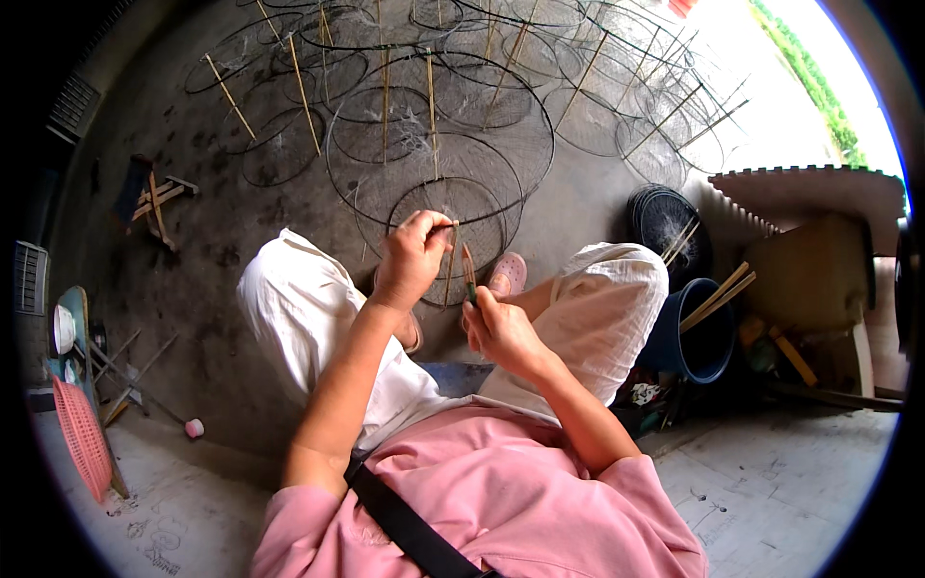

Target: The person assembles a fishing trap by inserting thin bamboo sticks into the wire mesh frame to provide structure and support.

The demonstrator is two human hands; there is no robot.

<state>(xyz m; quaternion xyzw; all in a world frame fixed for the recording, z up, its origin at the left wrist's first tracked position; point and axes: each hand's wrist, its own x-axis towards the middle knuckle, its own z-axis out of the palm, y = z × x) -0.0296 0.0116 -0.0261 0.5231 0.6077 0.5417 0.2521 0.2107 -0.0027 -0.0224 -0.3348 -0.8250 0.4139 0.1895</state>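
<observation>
My left hand [412,258] is closed in a pinch at the dark rim of a round net frame [520,207], in front of my knees. A thin bamboo stick [450,275] hangs below its fingertips. My right hand [501,332] is closed around a slim pointed tool [469,267], brownish at the tip and green lower down, held upright just right of the stick. Its exact kind is too small to tell. Fine netting stretches across the hoops, and a smaller hoop shows between my feet.
Several more hooped nets [385,106] with bamboo sticks spread over the grey floor ahead. At my right stand a dark blue bucket [694,352] holding sticks, a stack of black hoops [665,226] and a brown chair [809,279]. A pink basket [79,438] and a folding wooden stool [154,204] are at left.
</observation>
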